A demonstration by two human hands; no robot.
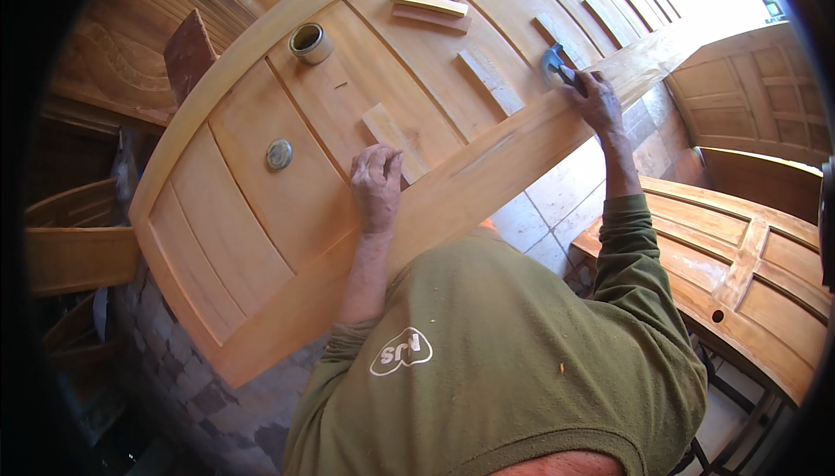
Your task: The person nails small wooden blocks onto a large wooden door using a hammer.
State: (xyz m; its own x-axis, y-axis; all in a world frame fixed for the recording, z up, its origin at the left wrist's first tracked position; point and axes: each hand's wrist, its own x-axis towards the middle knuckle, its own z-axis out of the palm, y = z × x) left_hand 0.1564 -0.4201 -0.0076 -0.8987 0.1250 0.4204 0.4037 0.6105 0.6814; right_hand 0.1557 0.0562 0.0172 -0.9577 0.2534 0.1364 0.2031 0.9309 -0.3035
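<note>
A large pale wooden door (pixel 261 206) lies in front of me, with grooves across its panels. My right hand (pixel 600 106) grips a claw hammer (pixel 553 62), its dark head over the door near the long edge board (pixel 478 176). Over the same board, further left, my left hand (pixel 376 185) is closed with its fingers curled together; what they hold, if anything, is hidden. Just beyond that hand a short wooden strip (pixel 393 135) lies on the door. Another strip (pixel 489 83) rests between my two hands.
An open round can (pixel 310 43) and a flat round lid (pixel 278 154) stand on the door. Loose wood pieces (pixel 430 3) lie at its far side. A second panelled door (pixel 739 267) is at the right; more wooden panels (pixel 113 50) lean at the left.
</note>
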